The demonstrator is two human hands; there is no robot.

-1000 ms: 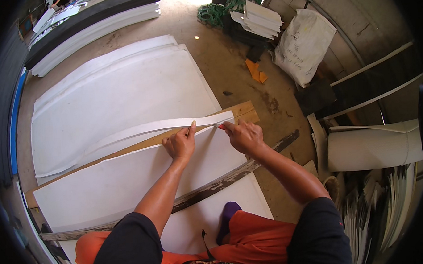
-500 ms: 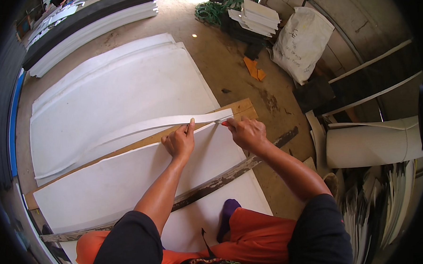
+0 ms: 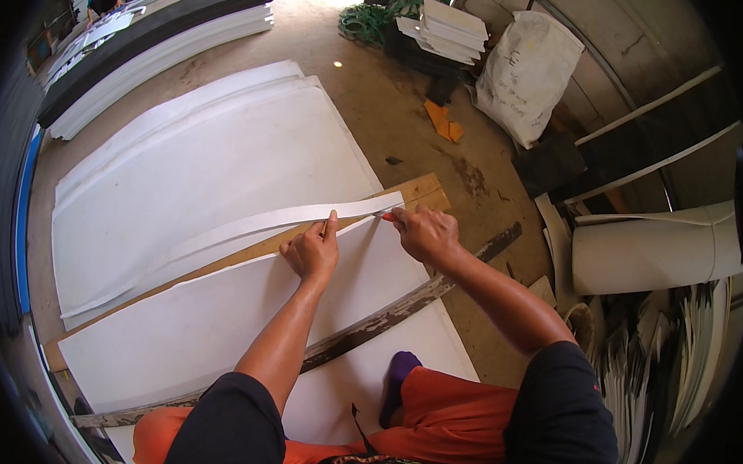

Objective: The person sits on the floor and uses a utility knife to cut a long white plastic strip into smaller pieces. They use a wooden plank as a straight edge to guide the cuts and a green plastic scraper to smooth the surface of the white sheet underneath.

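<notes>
long white strip (image 3: 247,227) lies curved over white sheet (image 3: 185,340).

Matt white foam sheet (image 3: 227,338) lies over a rough wooden plank (image 3: 423,188).

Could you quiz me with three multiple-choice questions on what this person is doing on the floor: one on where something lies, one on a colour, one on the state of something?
1. Where does the wooden plank lie?
A. Under the white sheets, its end sticking out past them
B. Leaning on the wall
C. On the person's lap

2. What colour is the tip of the tool that pokes out of the right hand?
A. Green
B. Red
C. Yellow

3. How is the left hand placed?
A. Raised in the air
B. Gripping the white sack
C. Pressed flat on the white sheet, forefinger stretched out toward the narrow white strip

Answers: 1 A, the plank's end shows beyond the sheets' edge. 2 B, a small red tip shows at the fingers. 3 C, palm down, finger straight.
</notes>
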